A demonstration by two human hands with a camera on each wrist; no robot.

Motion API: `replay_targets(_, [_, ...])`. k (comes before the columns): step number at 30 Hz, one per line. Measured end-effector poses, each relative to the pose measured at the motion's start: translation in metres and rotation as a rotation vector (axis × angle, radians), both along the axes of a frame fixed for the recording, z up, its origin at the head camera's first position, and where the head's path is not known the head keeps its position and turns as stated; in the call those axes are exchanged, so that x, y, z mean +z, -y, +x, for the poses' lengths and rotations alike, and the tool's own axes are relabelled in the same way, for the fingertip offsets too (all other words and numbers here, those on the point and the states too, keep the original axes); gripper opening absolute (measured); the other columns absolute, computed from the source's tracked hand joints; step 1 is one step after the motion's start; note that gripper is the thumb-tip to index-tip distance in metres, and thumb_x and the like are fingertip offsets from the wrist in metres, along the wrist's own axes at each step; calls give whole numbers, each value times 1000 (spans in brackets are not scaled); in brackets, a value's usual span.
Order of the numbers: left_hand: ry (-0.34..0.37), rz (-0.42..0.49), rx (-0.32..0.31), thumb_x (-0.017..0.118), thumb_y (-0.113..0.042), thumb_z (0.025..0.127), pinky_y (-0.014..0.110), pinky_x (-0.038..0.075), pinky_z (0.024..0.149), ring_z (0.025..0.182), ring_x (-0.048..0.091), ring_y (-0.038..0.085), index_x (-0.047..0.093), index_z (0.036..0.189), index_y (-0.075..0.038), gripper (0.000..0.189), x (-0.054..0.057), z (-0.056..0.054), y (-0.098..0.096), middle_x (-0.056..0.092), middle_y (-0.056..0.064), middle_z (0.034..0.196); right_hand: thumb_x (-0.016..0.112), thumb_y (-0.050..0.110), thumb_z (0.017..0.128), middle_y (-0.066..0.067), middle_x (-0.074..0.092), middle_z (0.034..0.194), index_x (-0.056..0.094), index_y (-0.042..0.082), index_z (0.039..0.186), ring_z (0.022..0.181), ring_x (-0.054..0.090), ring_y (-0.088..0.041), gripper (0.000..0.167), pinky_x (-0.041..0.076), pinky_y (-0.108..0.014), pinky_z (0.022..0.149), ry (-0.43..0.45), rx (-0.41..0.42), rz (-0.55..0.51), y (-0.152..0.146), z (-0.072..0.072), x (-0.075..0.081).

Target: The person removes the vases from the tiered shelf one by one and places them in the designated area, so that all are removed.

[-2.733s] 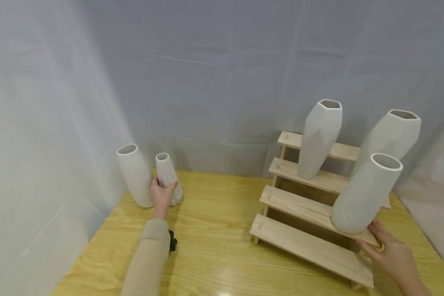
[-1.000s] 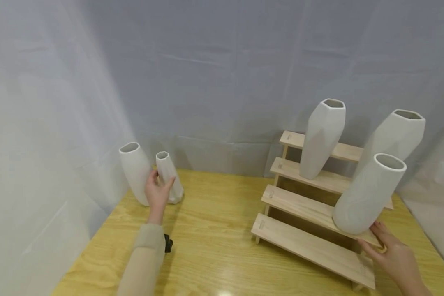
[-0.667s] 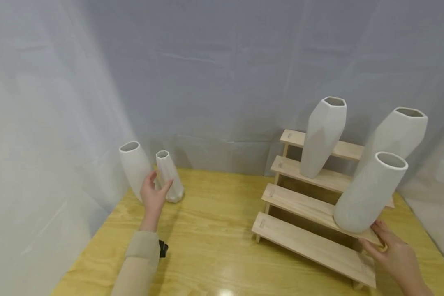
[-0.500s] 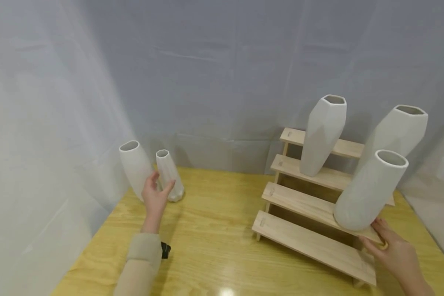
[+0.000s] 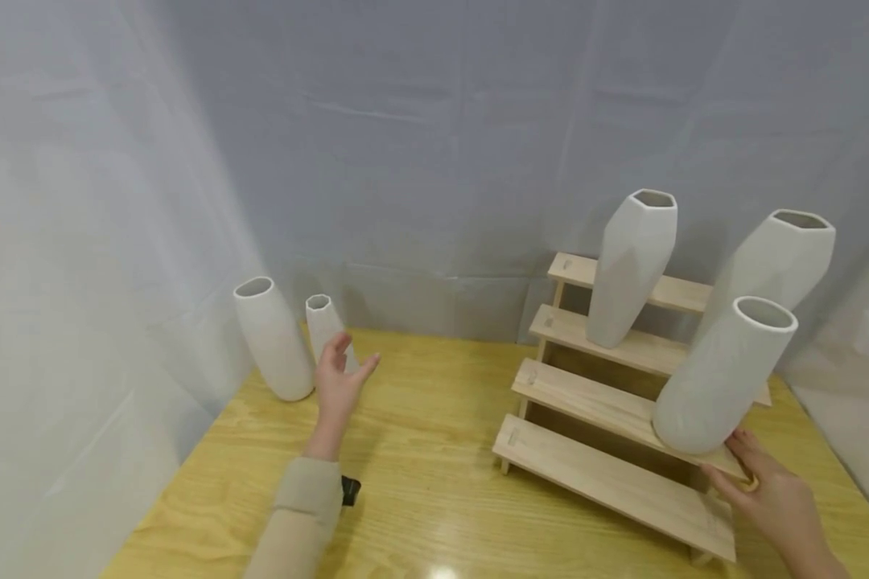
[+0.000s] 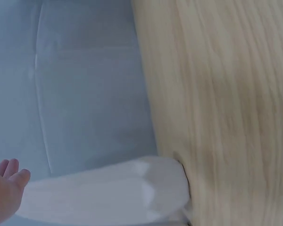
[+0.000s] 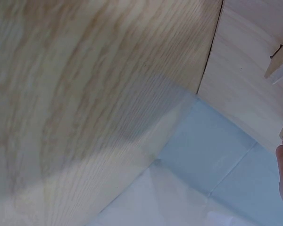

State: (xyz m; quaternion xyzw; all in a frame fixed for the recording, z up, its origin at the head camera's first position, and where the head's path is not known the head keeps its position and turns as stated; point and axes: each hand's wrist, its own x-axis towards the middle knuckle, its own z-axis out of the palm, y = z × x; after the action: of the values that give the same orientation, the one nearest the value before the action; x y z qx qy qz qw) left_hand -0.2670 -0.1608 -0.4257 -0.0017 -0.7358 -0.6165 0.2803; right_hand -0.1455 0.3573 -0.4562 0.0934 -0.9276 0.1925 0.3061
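Note:
My left hand (image 5: 339,386) is in front of the slim fluted white vase (image 5: 323,318), thumb and fingers spread with nothing gripped; it covers the vase's lower part in the head view. In the left wrist view this vase (image 6: 99,193) lies sideways across the picture, beside the fingers. A smooth oval-mouthed white vase (image 5: 275,346) stands just left of it. At the right, my right hand (image 5: 771,490) holds the end of a step on the stepped wooden stand (image 5: 615,482). Right by that hand, a round-mouthed white vase (image 5: 724,378) stands on the same step.
Two faceted white vases, one at the left (image 5: 632,265) and one at the right (image 5: 775,261), stand higher on the stand. A yellowish wooden table (image 5: 420,450) bears everything. Pale cloth (image 5: 434,161) hangs behind and at both sides.
My left hand was around the fluted vase, came away leftward with the fingers loosened, then moved right across its front. The right hand has stayed on the stand, and the vases stand as before.

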Motion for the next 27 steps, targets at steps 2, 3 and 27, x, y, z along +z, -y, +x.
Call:
replay_targets(2, [0, 0, -31, 73, -4, 70, 31, 29, 101, 117, 40, 28, 42, 121, 9, 61, 1, -1, -7, 45, 22, 123, 75, 24, 68, -30, 53, 107, 56, -8, 111, 96, 49, -47, 57, 41, -60, 63, -4, 0, 3, 0, 0, -1])
replay_targets(3, [-1, 1, -42, 73, -5, 70, 31, 29, 101, 117, 40, 28, 42, 121, 8, 61, 2, -1, -11, 45, 22, 124, 75, 24, 68, -30, 53, 107, 56, -8, 111, 96, 49, -47, 57, 41, -60, 63, -5, 0, 3, 0, 0, -1])
replay_targets(27, [-43, -112, -389, 70, -1, 72, 35, 30, 99, 115, 41, 34, 41, 120, 14, 57, 41, 19, -106, 46, 26, 121, 74, 24, 69, -31, 50, 111, 54, -8, 113, 98, 47, -48, 59, 39, -62, 66, 37, -12, -29, 2, 1, 1])
